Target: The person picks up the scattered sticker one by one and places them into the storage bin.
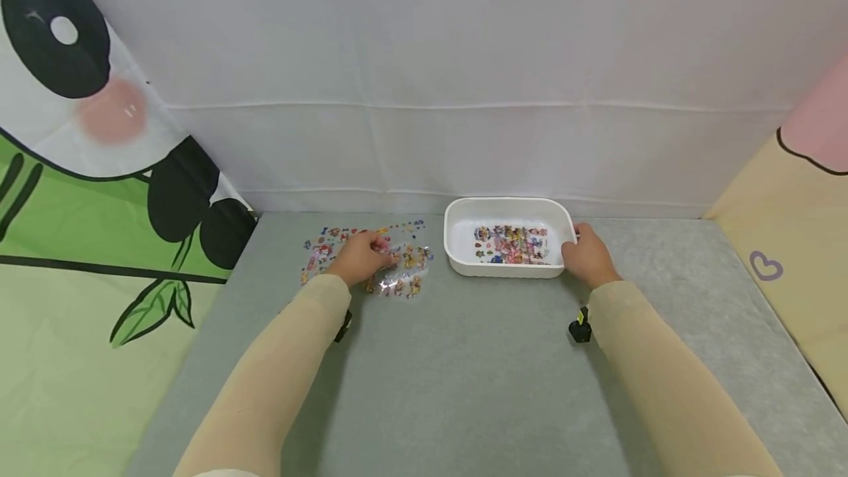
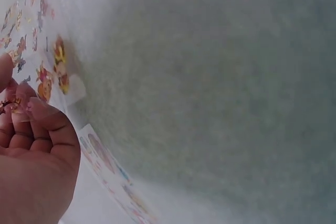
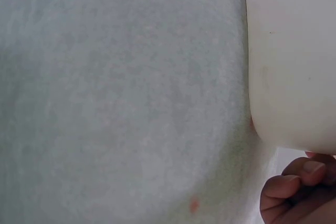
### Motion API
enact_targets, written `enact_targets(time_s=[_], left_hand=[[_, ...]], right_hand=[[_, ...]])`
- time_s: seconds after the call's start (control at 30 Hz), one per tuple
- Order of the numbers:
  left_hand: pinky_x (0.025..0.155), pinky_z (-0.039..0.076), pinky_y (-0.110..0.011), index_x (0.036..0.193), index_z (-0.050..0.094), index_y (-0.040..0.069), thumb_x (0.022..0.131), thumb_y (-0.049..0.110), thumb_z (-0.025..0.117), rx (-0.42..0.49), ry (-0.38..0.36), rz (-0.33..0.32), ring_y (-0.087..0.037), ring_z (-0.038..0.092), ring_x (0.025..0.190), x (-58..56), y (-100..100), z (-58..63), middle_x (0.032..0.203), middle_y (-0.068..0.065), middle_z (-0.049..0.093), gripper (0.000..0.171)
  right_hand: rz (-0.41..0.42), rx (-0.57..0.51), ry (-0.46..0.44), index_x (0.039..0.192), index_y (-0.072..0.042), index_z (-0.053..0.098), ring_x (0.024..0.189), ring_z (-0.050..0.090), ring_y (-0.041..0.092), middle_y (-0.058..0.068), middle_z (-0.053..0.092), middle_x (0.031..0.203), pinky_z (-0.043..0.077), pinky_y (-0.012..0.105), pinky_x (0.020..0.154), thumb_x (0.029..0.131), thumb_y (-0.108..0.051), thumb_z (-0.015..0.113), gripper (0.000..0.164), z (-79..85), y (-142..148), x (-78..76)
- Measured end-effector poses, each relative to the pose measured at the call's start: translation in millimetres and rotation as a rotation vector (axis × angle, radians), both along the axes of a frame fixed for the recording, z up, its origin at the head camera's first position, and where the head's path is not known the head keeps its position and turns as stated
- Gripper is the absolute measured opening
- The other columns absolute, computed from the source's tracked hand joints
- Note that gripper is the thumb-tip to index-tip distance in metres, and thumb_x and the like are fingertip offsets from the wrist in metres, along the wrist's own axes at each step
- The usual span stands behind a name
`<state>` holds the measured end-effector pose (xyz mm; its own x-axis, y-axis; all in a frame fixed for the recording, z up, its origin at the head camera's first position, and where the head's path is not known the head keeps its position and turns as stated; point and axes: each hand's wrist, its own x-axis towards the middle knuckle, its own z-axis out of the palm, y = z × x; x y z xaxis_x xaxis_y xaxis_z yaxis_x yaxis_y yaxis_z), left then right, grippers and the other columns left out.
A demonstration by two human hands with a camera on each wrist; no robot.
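Several clear sticker sheets (image 1: 322, 249) printed with small colourful figures lie spread on the left part of the table. Over them, my left hand (image 1: 363, 259) pinches a clear sticker sheet (image 2: 46, 80) between thumb and curled fingers; its figures show beside the fingertips in the left wrist view. To the right stands a white plastic tray (image 1: 457, 268) with similar colourful stickers (image 1: 511, 244) on its bottom. My right hand (image 1: 589, 255) grips the tray's right end, thumb at the rim. In the right wrist view, curled fingers (image 3: 299, 179) show just below the tray's corner.
The grey table (image 1: 457, 374) runs back to a white cloth (image 1: 411, 79). Printed cloths hang at both sides, a green one (image 1: 79, 300) on the left and a yellow one (image 1: 795, 241) on the right. A small black device (image 1: 580, 326) sits at the right wrist.
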<state>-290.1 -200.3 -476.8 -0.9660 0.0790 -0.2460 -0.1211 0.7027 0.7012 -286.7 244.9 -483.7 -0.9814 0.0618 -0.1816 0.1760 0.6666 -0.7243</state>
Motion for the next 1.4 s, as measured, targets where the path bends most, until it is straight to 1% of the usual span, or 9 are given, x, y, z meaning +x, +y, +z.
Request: enact_targets(time_s=[0.13,0.27,0.4,0.5,0.63,0.77,0.93,1.17,1.4], left_hand=[[0.057,0.049,-0.036,0.087,0.051,0.009,0.094,0.021,0.077,0.055,-0.032,0.017,-0.021,0.051,0.065,1.1,0.9,-1.2,0.084,-0.008,0.054,0.030],[0.064,0.047,-0.038,0.084,0.051,0.011,0.097,0.025,0.073,0.077,-0.045,0.017,-0.021,0.051,0.069,2.5,2.6,0.2,0.087,-0.008,0.056,0.030],[0.073,0.044,-0.041,0.092,0.060,0.009,0.100,0.027,0.070,0.095,-0.039,0.016,-0.024,0.052,0.083,3.0,3.8,0.7,0.107,-0.010,0.063,0.022],[0.079,0.047,-0.041,0.104,0.067,0.008,0.100,0.025,0.068,0.147,-0.040,0.035,-0.024,0.056,0.093,2.8,3.2,-0.2,0.121,-0.012,0.064,0.017],[0.086,0.050,-0.040,0.115,0.070,0.008,0.103,0.024,0.062,0.238,-0.060,0.081,-0.023,0.064,0.106,2.8,3.8,-0.9,0.123,-0.011,0.067,0.021],[0.085,0.050,-0.040,0.110,0.072,0.007,0.104,0.026,0.062,0.276,-0.060,0.118,-0.022,0.066,0.104,2.7,4.4,0.1,0.115,-0.009,0.071,0.022],[0.082,0.051,-0.036,0.110,0.078,0.007,0.100,0.026,0.070,0.264,-0.025,0.136,-0.020,0.065,0.097,3.5,3.0,3.1,0.110,-0.007,0.072,0.022],[0.080,0.055,-0.037,0.113,0.076,0.002,0.102,0.026,0.068,0.269,0.018,0.144,-0.018,0.067,0.087,2.8,1.2,5.8,0.103,-0.010,0.074,0.027],[0.083,0.056,-0.041,0.109,0.076,0.003,0.103,0.023,0.067,0.297,0.007,0.165,-0.019,0.067,0.086,1.9,0.3,9.2,0.101,-0.010,0.073,0.022]], right_hand=[[-0.011,-0.010,0.004,0.150,0.010,0.032,0.127,0.047,0.046,0.033,0.045,0.144,0.037,0.060,0.109,0.100,-0.018,0.036,0.057,-0.4,0.5,-0.4],[-0.014,-0.016,0.002,0.150,0.009,0.032,0.127,0.047,0.046,0.033,0.045,0.144,0.037,0.060,0.109,0.101,-0.018,0.037,0.056,-0.4,0.4,-0.6],[-0.003,-0.013,0.000,0.150,0.010,0.032,0.127,0.047,0.046,0.033,0.045,0.144,0.037,0.060,0.109,0.101,-0.018,0.037,0.056,-0.4,0.4,0.1],[-0.003,-0.011,0.002,0.151,0.010,0.031,0.127,0.047,0.046,0.034,0.045,0.144,0.037,0.060,0.109,0.102,-0.017,0.037,0.056,1.2,-0.6,0.8],[-0.009,-0.008,0.005,0.151,0.010,0.032,0.126,0.047,0.046,0.033,0.045,0.143,0.037,0.060,0.108,0.102,-0.017,0.037,0.056,3.5,-2.5,2.0],[-0.012,-0.006,0.005,0.150,0.010,0.032,0.126,0.048,0.046,0.033,0.046,0.142,0.038,0.060,0.108,0.102,-0.016,0.037,0.056,5.4,-3.4,4.3],[-0.011,-0.006,0.005,0.151,0.010,0.031,0.125,0.048,0.046,0.033,0.045,0.143,0.039,0.060,0.107,0.102,-0.016,0.037,0.056,6.2,-3.4,5.9],[-0.013,-0.005,0.010,0.151,0.009,0.032,0.125,0.048,0.046,0.033,0.046,0.143,0.038,0.060,0.107,0.102,-0.017,0.037,0.056,4.8,-3.0,5.1],[-0.011,-0.003,0.010,0.151,0.010,0.031,0.127,0.047,0.046,0.033,0.045,0.144,0.037,0.060,0.109,0.102,-0.016,0.038,0.055,5.5,-2.8,4.6]])
